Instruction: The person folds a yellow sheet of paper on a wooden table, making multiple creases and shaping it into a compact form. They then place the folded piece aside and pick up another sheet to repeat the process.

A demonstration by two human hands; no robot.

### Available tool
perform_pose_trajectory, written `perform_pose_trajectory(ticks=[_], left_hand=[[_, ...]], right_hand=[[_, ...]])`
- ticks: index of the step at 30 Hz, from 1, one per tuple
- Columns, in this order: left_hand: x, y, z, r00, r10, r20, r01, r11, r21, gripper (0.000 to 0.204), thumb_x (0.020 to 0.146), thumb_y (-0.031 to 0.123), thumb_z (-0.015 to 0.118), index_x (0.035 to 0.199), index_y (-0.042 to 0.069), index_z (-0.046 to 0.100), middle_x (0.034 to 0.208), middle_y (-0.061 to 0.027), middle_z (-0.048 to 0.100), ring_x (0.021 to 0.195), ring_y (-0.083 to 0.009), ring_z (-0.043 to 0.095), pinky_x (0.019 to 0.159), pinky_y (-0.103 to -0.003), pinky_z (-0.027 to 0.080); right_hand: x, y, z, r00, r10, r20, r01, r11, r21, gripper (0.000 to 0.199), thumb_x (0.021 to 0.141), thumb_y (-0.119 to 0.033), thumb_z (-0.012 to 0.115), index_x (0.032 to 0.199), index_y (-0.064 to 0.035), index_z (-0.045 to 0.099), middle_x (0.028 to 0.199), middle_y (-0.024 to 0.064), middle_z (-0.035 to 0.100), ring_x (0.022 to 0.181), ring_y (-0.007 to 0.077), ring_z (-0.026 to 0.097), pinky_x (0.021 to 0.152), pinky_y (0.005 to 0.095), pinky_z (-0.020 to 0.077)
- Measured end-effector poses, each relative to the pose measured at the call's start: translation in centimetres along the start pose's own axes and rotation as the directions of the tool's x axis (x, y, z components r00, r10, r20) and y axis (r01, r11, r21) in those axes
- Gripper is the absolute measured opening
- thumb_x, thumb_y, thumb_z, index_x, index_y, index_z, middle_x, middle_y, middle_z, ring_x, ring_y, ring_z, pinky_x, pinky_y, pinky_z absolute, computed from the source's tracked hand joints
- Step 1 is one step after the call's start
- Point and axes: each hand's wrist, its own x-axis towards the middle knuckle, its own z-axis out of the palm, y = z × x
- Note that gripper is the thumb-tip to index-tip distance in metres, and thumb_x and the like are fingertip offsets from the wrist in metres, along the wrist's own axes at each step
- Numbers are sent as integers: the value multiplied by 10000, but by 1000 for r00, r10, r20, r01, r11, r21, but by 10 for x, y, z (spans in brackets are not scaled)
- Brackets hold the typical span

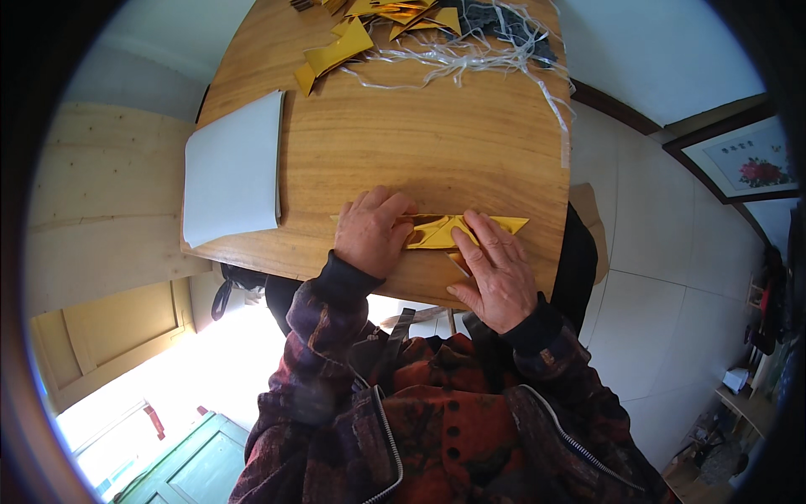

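A folded sheet of shiny gold paper (441, 231) lies near the front edge of a wooden table (420, 143). My left hand (372, 231) presses flat on its left end, fingers together. My right hand (497, 270) rests on its right part, fingertips pushing down on a crease. One pointed gold tip (510, 223) sticks out to the right past my fingers. Part of the paper is hidden under both hands.
A stack of white paper (233, 168) lies at the table's left edge. At the far end sit a pile of folded gold pieces (369, 29), loose pale plastic strings (470, 55) and a dark cloth (495, 21). A framed flower picture (747, 160) leans at right.
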Motion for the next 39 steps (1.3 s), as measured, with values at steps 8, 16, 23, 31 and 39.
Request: perform_pose_trajectory(ticks=[8,16,23,31,39], left_hand=[[0,0,0,1000,9,-7,-9,1000,7,190,757,106,661,945,106,634,889,-82,590,894,-314,575,780,-421,441],[2,-2,2,1000,3,1,-3,1000,1,177,761,122,651,937,107,634,887,-80,600,898,-307,580,782,-414,429],[2,1,2,1000,-9,9,9,1000,27,187,766,131,641,952,117,632,935,-68,603,928,-302,580,802,-430,415],[-4,9,5,993,114,-14,-104,948,302,158,809,149,597,963,178,619,1006,-33,580,1001,-256,552,865,-424,380],[-11,13,0,978,198,68,-209,909,360,159,840,221,612,989,167,612,1002,-25,576,1022,-231,546,870,-414,381]], right_hand=[[2,-1,2,1000,14,-8,-15,999,-52,787,699,-300,791,1383,-94,460,1487,112,363,1341,295,376,1060,430,320],[5,-5,5,999,46,7,-44,984,-171,724,711,-347,782,1356,-163,510,1493,75,369,1361,258,341,1048,411,312],[3,-4,8,998,66,3,-64,978,-199,688,720,-366,774,1338,-182,533,1496,59,367,1373,241,321,1051,409,307],[3,-3,9,999,41,-16,-43,983,-180,634,771,-358,725,1339,-164,521,1491,73,370,1364,271,337,1036,437,325],[2,-2,11,999,35,-15,-37,975,-220,586,820,-383,691,1336,-165,520,1496,73,360,1374,274,325,1044,457,331]])
